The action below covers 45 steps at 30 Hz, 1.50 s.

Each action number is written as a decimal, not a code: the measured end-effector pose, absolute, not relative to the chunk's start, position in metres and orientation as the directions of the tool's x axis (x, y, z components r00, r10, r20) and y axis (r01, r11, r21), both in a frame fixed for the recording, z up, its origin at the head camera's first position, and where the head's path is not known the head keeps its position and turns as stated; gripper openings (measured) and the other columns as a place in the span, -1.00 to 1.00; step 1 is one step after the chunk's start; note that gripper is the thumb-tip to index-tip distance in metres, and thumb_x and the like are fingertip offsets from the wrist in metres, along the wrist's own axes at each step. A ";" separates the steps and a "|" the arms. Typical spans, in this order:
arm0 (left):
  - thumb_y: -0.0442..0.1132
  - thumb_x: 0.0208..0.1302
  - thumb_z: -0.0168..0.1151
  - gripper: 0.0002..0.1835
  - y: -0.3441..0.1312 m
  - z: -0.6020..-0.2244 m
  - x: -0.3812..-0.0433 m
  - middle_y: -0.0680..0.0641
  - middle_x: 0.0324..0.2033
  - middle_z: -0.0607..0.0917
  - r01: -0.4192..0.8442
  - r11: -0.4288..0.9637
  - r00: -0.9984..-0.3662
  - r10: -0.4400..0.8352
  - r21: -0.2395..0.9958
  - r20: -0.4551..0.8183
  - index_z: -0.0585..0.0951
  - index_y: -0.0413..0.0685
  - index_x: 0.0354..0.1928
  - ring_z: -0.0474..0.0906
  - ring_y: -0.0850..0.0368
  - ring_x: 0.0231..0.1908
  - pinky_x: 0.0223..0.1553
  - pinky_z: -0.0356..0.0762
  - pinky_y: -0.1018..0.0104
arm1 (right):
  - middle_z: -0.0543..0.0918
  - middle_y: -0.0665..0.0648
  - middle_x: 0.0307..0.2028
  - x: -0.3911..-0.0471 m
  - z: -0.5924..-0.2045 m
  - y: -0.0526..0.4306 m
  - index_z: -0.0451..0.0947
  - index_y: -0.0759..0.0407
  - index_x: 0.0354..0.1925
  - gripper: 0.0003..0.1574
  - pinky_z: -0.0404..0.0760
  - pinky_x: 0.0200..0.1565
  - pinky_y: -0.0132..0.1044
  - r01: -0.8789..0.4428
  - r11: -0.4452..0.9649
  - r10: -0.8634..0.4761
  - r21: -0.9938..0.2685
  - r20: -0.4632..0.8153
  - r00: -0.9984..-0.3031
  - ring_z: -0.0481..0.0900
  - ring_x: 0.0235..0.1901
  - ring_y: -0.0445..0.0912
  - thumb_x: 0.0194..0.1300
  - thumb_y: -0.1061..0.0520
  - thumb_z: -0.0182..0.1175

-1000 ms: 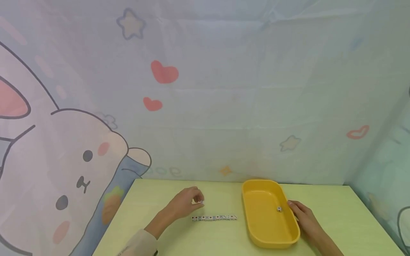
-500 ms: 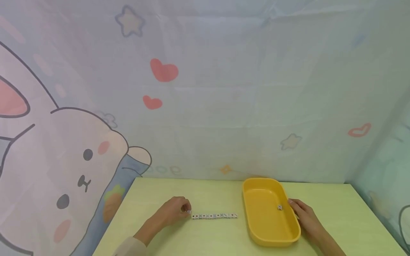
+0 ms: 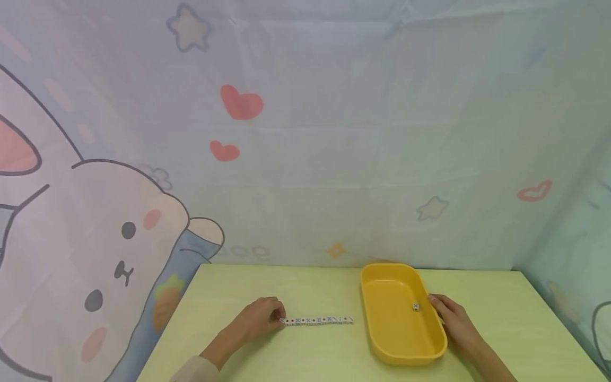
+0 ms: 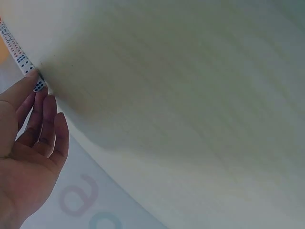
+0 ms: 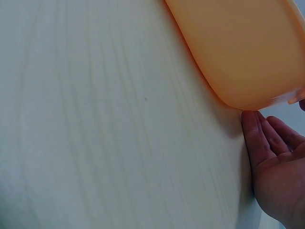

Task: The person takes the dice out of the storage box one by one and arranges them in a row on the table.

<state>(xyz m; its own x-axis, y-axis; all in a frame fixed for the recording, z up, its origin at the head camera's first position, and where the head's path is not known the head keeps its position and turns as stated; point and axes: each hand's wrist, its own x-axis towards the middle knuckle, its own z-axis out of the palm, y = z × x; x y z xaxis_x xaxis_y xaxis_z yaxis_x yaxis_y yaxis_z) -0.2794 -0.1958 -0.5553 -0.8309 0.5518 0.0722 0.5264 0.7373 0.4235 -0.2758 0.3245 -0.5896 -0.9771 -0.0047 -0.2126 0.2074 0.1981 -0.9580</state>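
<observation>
My left hand [image 3: 261, 318] pinches a small white die [image 4: 39, 86] between thumb and fingers, at the left end of a row of dice [image 3: 317, 320]. The pinched die looks in line with the row and touching its end or nearly so. Pips show on the upper faces of the row. At the right, my right hand [image 3: 455, 323] holds the side of a yellow tray [image 3: 382, 356], its fingers [image 5: 257, 133] against the outer wall. One loose die [image 3: 416, 307] lies inside the tray, near its right wall.
All this stands on a pale green-yellow tabletop [image 3: 296, 361]. A hanging cloth backdrop [image 3: 310, 132] with a printed rabbit, hearts and stars rises behind the table's far edge. A dark cable [image 3: 594, 329] hangs at the far right.
My left hand has come left and toward me with its die, from above the row down to the row's left end. The right hand and tray have stayed in place.
</observation>
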 end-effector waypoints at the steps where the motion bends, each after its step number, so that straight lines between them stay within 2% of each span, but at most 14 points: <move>1: -0.28 0.28 0.53 -0.87 -0.196 -0.556 -0.280 0.15 -0.27 0.67 0.526 0.736 -0.831 0.551 0.427 0.074 0.72 0.01 -0.21 0.59 0.32 -0.24 -0.12 0.67 0.33 | 0.39 0.39 0.47 -0.276 -0.590 0.324 0.23 0.41 0.53 -0.07 0.71 0.07 -0.24 0.202 0.200 -0.013 -0.959 -0.208 -0.978 0.55 0.26 -0.03 0.67 -0.32 -0.04; 9: -0.18 0.27 0.56 -0.82 -0.196 -0.554 -0.281 0.19 -0.26 0.64 0.523 0.728 -0.825 0.563 0.444 0.048 0.71 0.02 -0.19 0.56 0.34 -0.23 -0.09 0.65 0.34 | 0.33 0.41 0.50 -0.275 -0.590 0.323 0.20 0.40 0.55 -0.05 0.70 0.10 -0.21 0.223 0.191 -0.011 -0.956 -0.229 -0.973 0.49 0.34 0.07 0.66 -0.33 -0.04; 13: -0.11 0.27 0.57 -0.76 -0.189 -0.546 -0.282 0.16 -0.24 0.64 0.520 0.731 -0.825 0.564 0.443 0.037 0.71 -0.01 -0.16 0.57 0.29 -0.20 -0.06 0.65 0.31 | 0.33 0.40 0.50 -0.276 -0.589 0.324 0.20 0.39 0.55 -0.06 0.70 0.08 -0.23 0.223 0.182 -0.013 -0.958 -0.229 -0.973 0.53 0.28 0.00 0.66 -0.33 -0.04; 17: -0.12 0.32 0.53 -0.71 -0.173 -0.533 -0.283 0.09 -0.17 0.65 0.517 0.720 -0.822 0.569 0.462 0.033 0.70 -0.10 -0.06 0.62 0.19 -0.12 0.00 0.65 0.27 | 0.32 0.42 0.51 -0.277 -0.591 0.324 0.19 0.40 0.55 -0.03 0.70 0.10 -0.22 0.220 0.183 -0.017 -0.958 -0.227 -0.974 0.48 0.36 0.12 0.66 -0.34 -0.04; 21: -0.10 0.37 0.48 -0.66 -0.146 -0.522 -0.286 0.03 -0.09 0.67 0.539 0.689 -0.806 0.589 0.485 0.057 0.69 -0.14 0.05 0.63 0.13 -0.04 0.06 0.64 0.25 | 0.33 0.43 0.50 -0.278 -0.591 0.327 0.18 0.42 0.55 -0.03 0.70 0.10 -0.21 0.210 0.183 -0.025 -0.960 -0.218 -0.976 0.49 0.34 0.11 0.66 -0.33 -0.03; 23: -0.08 0.40 0.46 -0.65 -0.128 -0.516 -0.289 0.01 -0.05 0.67 0.543 0.669 -0.800 0.596 0.507 0.070 0.69 -0.12 0.08 0.62 0.12 -0.01 0.09 0.63 0.24 | 0.34 0.42 0.49 -0.280 -0.590 0.329 0.19 0.41 0.55 -0.03 0.70 0.08 -0.23 0.209 0.186 -0.019 -0.960 -0.216 -0.976 0.53 0.28 0.01 0.66 -0.33 -0.02; 26: -0.07 0.42 0.44 -0.66 -0.101 -0.508 -0.293 0.02 -0.01 0.67 0.544 0.652 -0.799 0.595 0.528 0.089 0.69 -0.06 0.11 0.61 0.11 0.03 0.12 0.61 0.24 | 0.33 0.43 0.49 -0.283 -0.589 0.331 0.18 0.43 0.55 -0.05 0.71 0.08 -0.22 0.201 0.178 -0.029 -0.963 -0.209 -0.977 0.54 0.28 0.02 0.67 -0.31 -0.03; 30: -0.06 0.44 0.43 -0.67 -0.072 -0.503 -0.296 0.08 0.00 0.65 0.556 0.659 -0.800 0.589 0.507 0.112 0.69 -0.01 0.13 0.61 0.16 0.06 0.15 0.60 0.28 | 0.37 0.42 0.47 -0.288 -0.590 0.331 0.20 0.42 0.54 -0.08 0.72 0.07 -0.19 0.199 0.159 -0.044 -0.967 -0.208 -0.977 0.56 0.26 0.01 0.68 -0.28 -0.02; 35: -0.05 0.44 0.42 -0.63 -0.045 -0.505 -0.301 0.08 0.02 0.65 0.603 0.647 -0.777 0.609 0.466 0.159 0.68 -0.04 0.17 0.61 0.20 0.07 0.18 0.58 0.33 | 0.41 0.40 0.44 -0.290 -0.590 0.326 0.22 0.41 0.53 -0.09 0.72 0.05 -0.20 0.206 0.164 -0.031 -0.965 -0.213 -0.976 0.59 0.19 -0.06 0.67 -0.28 0.00; 38: -0.06 0.44 0.43 -0.60 -0.026 -0.507 -0.306 0.04 0.02 0.66 0.624 0.623 -0.762 0.619 0.471 0.191 0.67 -0.10 0.18 0.61 0.19 0.07 0.18 0.57 0.34 | 0.39 0.41 0.45 -0.291 -0.589 0.327 0.22 0.41 0.53 -0.07 0.72 0.05 -0.21 0.202 0.180 -0.027 -0.963 -0.210 -0.977 0.57 0.22 -0.02 0.66 -0.30 -0.01; 41: -0.06 0.43 0.44 -0.59 -0.005 -0.510 -0.309 0.03 0.03 0.66 0.633 0.605 -0.755 0.620 0.483 0.214 0.67 -0.12 0.18 0.62 0.18 0.07 0.17 0.57 0.39 | 0.38 0.42 0.46 -0.290 -0.588 0.328 0.23 0.42 0.53 -0.07 0.71 0.08 -0.20 0.204 0.198 -0.023 -0.959 -0.212 -0.977 0.51 0.32 0.10 0.66 -0.31 -0.02; 45: -0.03 0.43 0.44 -0.59 0.026 -0.515 -0.309 0.06 0.03 0.65 0.625 0.610 -0.766 0.601 0.487 0.229 0.68 -0.07 0.18 0.62 0.19 0.07 0.13 0.55 0.46 | 0.36 0.41 0.48 -0.289 -0.588 0.327 0.22 0.42 0.53 -0.07 0.69 0.14 -0.17 0.214 0.209 -0.020 -0.954 -0.223 -0.975 0.39 0.43 0.23 0.67 -0.31 -0.04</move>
<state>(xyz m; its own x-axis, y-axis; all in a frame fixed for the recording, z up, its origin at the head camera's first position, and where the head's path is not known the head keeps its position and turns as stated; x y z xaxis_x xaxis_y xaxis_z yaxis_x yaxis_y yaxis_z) -0.3089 0.0256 -0.5148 -0.7656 0.6010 0.2293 0.6248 0.6100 0.4874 -0.2887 0.3269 -0.5879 -0.9746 -0.0200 -0.2230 0.2140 0.2086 -0.9543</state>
